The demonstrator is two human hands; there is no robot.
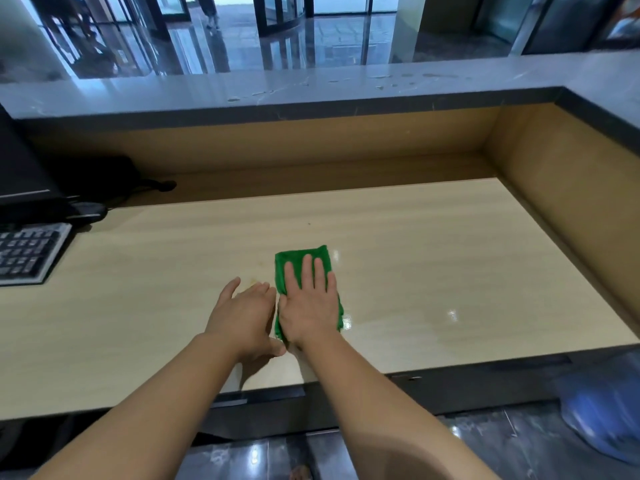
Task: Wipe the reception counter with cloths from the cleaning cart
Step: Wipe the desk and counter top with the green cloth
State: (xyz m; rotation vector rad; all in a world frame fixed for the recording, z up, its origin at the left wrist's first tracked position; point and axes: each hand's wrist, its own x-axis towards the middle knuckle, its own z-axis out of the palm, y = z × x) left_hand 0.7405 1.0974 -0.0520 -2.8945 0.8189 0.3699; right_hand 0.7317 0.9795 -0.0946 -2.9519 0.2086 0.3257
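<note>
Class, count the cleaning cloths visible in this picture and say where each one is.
1. The green cloth lies on the light wooden desk, pressed flat under the right hand. More cloths may lie out of view.

Even, cool light; glare spots on the desk; edges bowed, perhaps motion-blurred.

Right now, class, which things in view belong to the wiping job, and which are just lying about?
Job: green cloth, right hand pressing flat on it, left hand beside it, wooden counter.
Lying about: keyboard, monitor, blurred blue bag.
</note>
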